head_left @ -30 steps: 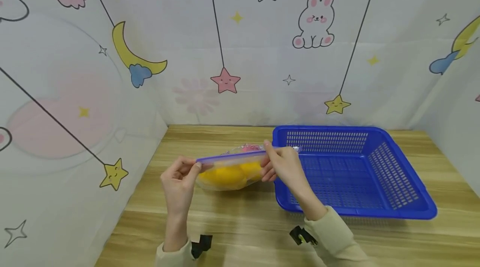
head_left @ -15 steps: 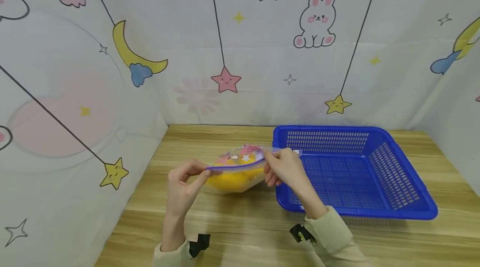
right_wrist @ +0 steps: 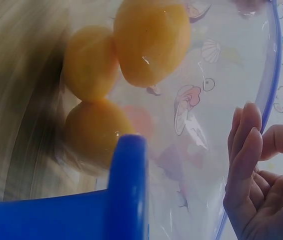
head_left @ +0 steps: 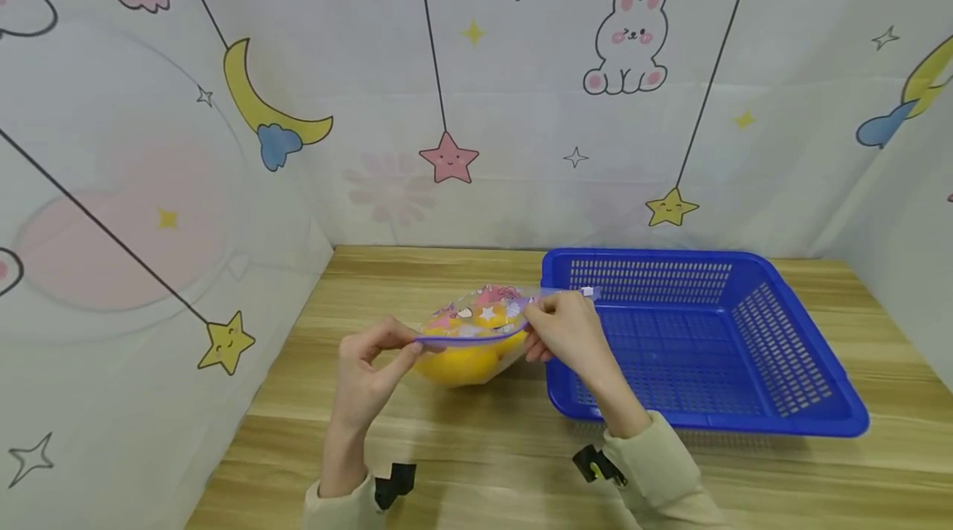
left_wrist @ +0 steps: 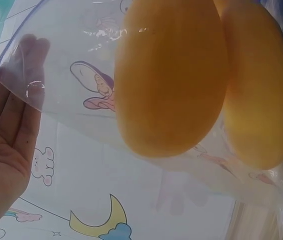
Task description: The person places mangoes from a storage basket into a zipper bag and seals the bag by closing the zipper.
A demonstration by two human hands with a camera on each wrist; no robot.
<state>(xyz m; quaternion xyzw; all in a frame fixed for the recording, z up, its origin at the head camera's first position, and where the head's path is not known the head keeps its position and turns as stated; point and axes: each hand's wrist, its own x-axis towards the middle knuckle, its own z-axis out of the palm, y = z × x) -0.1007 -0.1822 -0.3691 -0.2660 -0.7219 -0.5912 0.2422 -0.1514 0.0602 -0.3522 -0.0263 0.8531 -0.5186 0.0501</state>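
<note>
A clear zip-lock bag [head_left: 476,315] with pink and purple sea-themed prints holds several yellow, rounded fruits, two of them large in the left wrist view, such as this yellow fruit [left_wrist: 171,75]. My left hand [head_left: 372,365] pinches the left end of the bag's purple zip strip [head_left: 462,341] between thumb and fingers. Farther right along the strip, my right hand [head_left: 566,327] pinches it between thumb and forefinger. In the right wrist view, three yellow fruits lie at the bag's bottom, close over the wood. The strip sags a little between the hands, and its slider end sticks out past the right hand.
A blue plastic basket [head_left: 789,348] with slotted walls stands right of the bag, its left rim close to the right hand. Wood-grained table [head_left: 476,447] lies beneath. Printed white cloth [head_left: 521,199] walls off the back and both sides.
My left hand has moved right and slightly down, bringing the left end of the strip nearer my right hand. The strip has gone from taut to sagging, and more of the bag's printed side shows.
</note>
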